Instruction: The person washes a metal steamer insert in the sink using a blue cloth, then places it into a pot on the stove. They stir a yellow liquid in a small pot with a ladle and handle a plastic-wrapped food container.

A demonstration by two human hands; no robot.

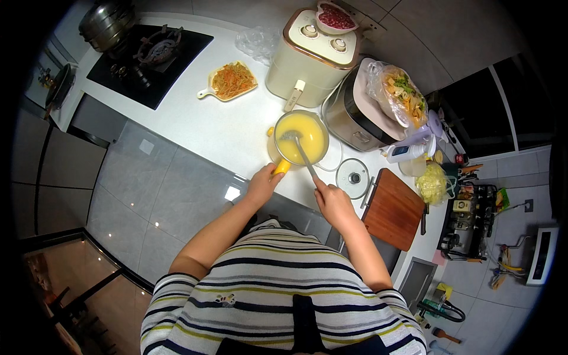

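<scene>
A pot with a yellow handle stands on the white counter, filled with a smooth yellow liquid. My left hand grips that handle at the near side of the pot. In my right hand is the grey handle of a ladle or spoon. Its wide head dips into the liquid near the pot's left side, so part of it is hidden. A round glass lid with a dark knob lies on the counter, just right of the pot.
Behind the pot stand a cream air fryer and another appliance carrying bagged food. A dish of shredded vegetables sits left, before the gas hob. To the right lie a wooden cutting board and a knife.
</scene>
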